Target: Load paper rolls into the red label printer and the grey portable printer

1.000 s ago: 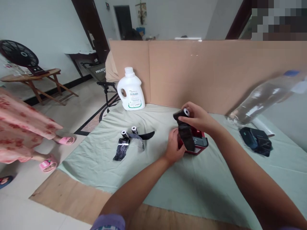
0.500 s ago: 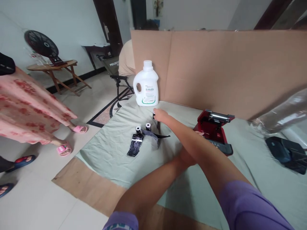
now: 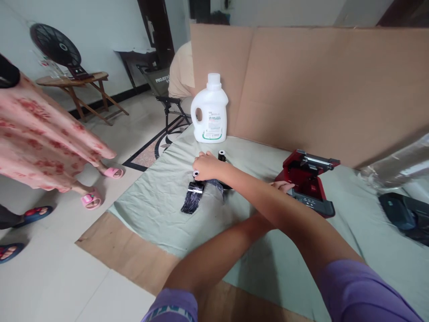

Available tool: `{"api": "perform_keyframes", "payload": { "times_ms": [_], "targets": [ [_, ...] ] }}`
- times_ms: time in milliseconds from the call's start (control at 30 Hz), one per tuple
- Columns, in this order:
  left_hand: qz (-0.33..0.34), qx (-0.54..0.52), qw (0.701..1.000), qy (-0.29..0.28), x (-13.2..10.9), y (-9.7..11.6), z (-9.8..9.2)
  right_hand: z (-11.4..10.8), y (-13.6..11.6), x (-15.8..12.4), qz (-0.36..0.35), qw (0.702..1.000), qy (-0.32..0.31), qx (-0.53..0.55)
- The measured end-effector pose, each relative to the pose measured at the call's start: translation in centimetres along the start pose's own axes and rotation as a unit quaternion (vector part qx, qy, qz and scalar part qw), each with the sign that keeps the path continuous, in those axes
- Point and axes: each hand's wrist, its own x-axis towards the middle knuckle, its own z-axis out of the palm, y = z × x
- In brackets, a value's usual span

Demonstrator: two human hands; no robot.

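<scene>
My arms cross, the right over the left. My right hand (image 3: 206,166) is bent down over small black rolls with white cores; what lies under its fingers is hidden. One roll (image 3: 195,174) shows at its fingertips. Another roll (image 3: 221,155) stands upright just behind my right wrist. A loose black strip (image 3: 192,197) hangs onto the cloth in front. My left hand (image 3: 283,185) is at the left side of a red and black printer-like device (image 3: 310,197), gripping its edge, partly hidden by my right forearm. The device's lid (image 3: 317,160) is raised over a red compartment.
A white detergent bottle (image 3: 211,116) stands behind the rolls, against a tall cardboard panel (image 3: 301,85). Green cloth (image 3: 161,214) covers the table. A black object (image 3: 405,214) and a clear plastic-wrapped item (image 3: 395,156) lie right. Other people are nearby; a pink slipper (image 3: 114,172) shows left.
My right hand has let go of a roll near the bottle, which now stands upright, and has moved left and toward me over the other rolls. My left hand stays at the device.
</scene>
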Motion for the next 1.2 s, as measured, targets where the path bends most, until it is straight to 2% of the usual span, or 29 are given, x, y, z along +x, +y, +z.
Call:
{"api": "perform_keyframes", "payload": {
  "times_ms": [100,133,200,300,400,467,533,600,667,733,833,867,900,933,1000,1067,1100,1133,1200],
  "targets": [
    [0.013,0.001,1.0,-0.003,-0.1,0.0,-0.3,0.0,0.8,-1.3,0.03,0.992,0.052,0.108],
    [0.019,-0.007,1.0,-0.004,-0.1,0.1,-0.5,-0.3,1.3,-2.3,0.041,0.981,0.083,0.17],
    [0.039,-0.042,0.998,0.005,-0.3,0.5,-0.9,-0.9,2.4,-4.9,0.053,0.938,0.147,0.308],
    [0.089,-0.083,0.992,0.031,-0.4,1.3,-1.7,-1.9,3.7,-10.7,0.036,0.846,0.221,0.483],
    [0.092,-0.064,0.991,0.076,0.0,2.0,-2.3,-2.2,4.7,-17.5,0.021,0.743,0.294,0.601],
    [0.076,-0.068,0.988,0.119,0.3,2.2,-2.6,-1.9,5.4,-22.0,0.044,0.663,0.336,0.667],
    [0.06,-0.084,0.983,0.149,0.5,2.2,-3.0,-1.3,6.2,-26.0,0.089,0.59,0.351,0.721],
    [0.012,-0.071,0.982,0.172,0.5,2.2,-3.5,-0.8,7.0,-29.2,0.142,0.545,0.35,0.749],
    [-0.053,-0.037,0.978,0.196,0.8,2.2,-4.4,-0.3,7.8,-31.5,0.192,0.529,0.351,0.748],
    [-0.077,-0.018,0.97,0.23,1.4,2.7,-5.7,-0.1,8.2,-33.1,0.23,0.539,0.349,0.731],
    [-0.02,-0.031,0.955,0.293,3.3,4.3,-8.0,-0.2,8.5,-34.1,0.247,0.584,0.329,0.699],
    [0.004,-0.033,0.953,0.3,4.1,5.2,-8.7,-0.3,8.6,-34.3,0.246,0.595,0.317,0.696],
    [0.021,-0.032,0.958,0.283,4.8,6.3,-9.3,-0.3,8.6,-34.4,0.241,0.599,0.305,0.7],
    [0.032,-0.023,0.971,0.236,5.5,7.5,-9.7,-0.2,8.6,-34.4,0.236,0.595,0.292,0.711],
    [0.027,0.026,0.997,0.068,6.4,10.0,-9.7,0.1,8.7,-34.2,0.219,0.572,0.275,0.741],
    [0.014,0.101,0.991,-0.091,6.8,12.3,-8.8,0.7,8.9,-33.9,0.198,0.546,0.287,0.762],
    [0.012,0.139,0.981,-0.133,6.8,13.1,-8.0,1.0,9.0,-33.7,0.189,0.534,0.302,0.767],
    [0.015,0.174,0.973,-0.149,6.7,13.7,-7.2,1.4,9.1,-33.6,0.18,0.525,0.318,0.769],
    [0.017,0.228,0.964,-0.136,6.5,14.3,-5.7,1.8,9.4,-33.5,0.173,0.519,0.341,0.765]
  ]
}}
